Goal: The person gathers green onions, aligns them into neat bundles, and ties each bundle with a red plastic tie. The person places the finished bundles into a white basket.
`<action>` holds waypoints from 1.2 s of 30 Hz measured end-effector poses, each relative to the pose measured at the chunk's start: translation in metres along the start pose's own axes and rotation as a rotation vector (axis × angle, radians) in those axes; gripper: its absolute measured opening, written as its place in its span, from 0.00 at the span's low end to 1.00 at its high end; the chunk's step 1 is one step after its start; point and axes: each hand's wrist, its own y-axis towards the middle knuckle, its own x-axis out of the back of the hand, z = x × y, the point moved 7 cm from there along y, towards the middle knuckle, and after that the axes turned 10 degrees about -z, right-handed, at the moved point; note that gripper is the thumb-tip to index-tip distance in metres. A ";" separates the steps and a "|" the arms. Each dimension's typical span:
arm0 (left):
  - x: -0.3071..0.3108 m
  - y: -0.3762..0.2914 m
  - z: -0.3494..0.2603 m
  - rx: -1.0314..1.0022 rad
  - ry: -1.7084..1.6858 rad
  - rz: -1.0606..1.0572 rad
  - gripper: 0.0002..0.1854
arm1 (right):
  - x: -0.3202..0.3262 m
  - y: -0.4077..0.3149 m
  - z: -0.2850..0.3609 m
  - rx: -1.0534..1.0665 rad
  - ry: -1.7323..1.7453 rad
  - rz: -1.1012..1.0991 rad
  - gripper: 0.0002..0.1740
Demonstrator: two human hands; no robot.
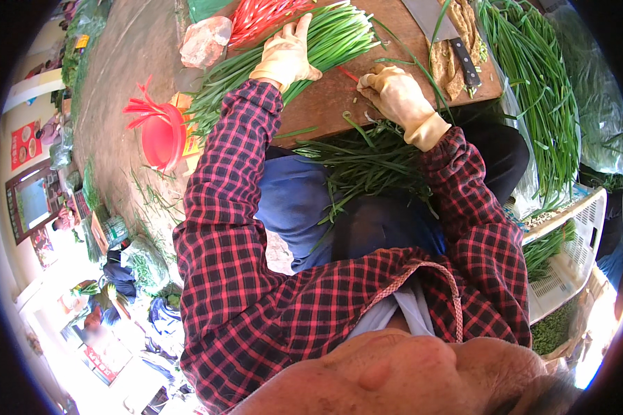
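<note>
A thick bundle of long green garlic chives (337, 39) lies across a wooden board (316, 106), its pale cut ends at the right. My left hand (285, 54), in a cream glove, rests on top of the bundle with fingers spread. To the right, my right hand (394, 93), gloved too, pinches the end of a red strip (347, 73) that runs toward the underside of the bundle; the rest of the strip is hidden. Beyond the bundle lies a pile of red strips (265, 18). A cleaver (446, 31) with a black handle rests on a tan cloth or glove (449, 72) at the right.
A pinkish stone (205, 42) sits at the board's left. Farther left stands a red round container (162, 136) with red strips. Loose leaves (374, 161) cover my lap. More chives (540, 93) lie in plastic above a white crate (571, 270) at the right. People appear at lower left.
</note>
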 end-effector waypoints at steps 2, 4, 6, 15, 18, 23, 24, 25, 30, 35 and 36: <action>0.000 0.000 0.000 0.002 0.005 0.000 0.73 | 0.001 -0.006 0.011 0.066 -0.069 0.099 0.13; 0.000 0.000 0.001 -0.004 -0.003 -0.002 0.73 | 0.006 -0.012 0.021 0.066 0.017 0.080 0.17; 0.000 0.001 0.001 -0.018 -0.027 -0.005 0.74 | 0.012 -0.014 0.022 -0.025 0.108 0.007 0.17; -0.009 0.013 0.013 -0.122 -0.163 -0.010 0.72 | 0.001 0.004 0.021 -0.082 0.121 -0.133 0.12; -0.014 0.017 0.020 -0.137 -0.192 0.003 0.74 | -0.004 0.011 0.039 0.014 0.129 -0.205 0.11; -0.026 0.025 0.029 -0.125 -0.191 0.044 0.74 | -0.038 0.022 0.065 0.103 0.075 -0.008 0.09; -0.028 0.026 0.031 -0.114 -0.203 0.063 0.74 | -0.044 0.023 0.070 0.128 0.006 0.016 0.10; -0.029 0.026 0.032 -0.105 -0.215 0.082 0.74 | -0.050 0.023 0.073 0.152 -0.064 0.039 0.11; -0.019 0.022 0.026 -0.140 -0.298 0.122 0.72 | -0.071 0.023 0.094 0.263 -0.050 0.126 0.17; -0.016 0.017 0.025 -0.073 -0.239 0.275 0.74 | -0.089 0.031 0.111 0.256 0.032 0.155 0.17; -0.016 0.018 0.026 -0.079 -0.232 0.271 0.73 | -0.093 0.033 0.115 0.261 0.035 0.178 0.17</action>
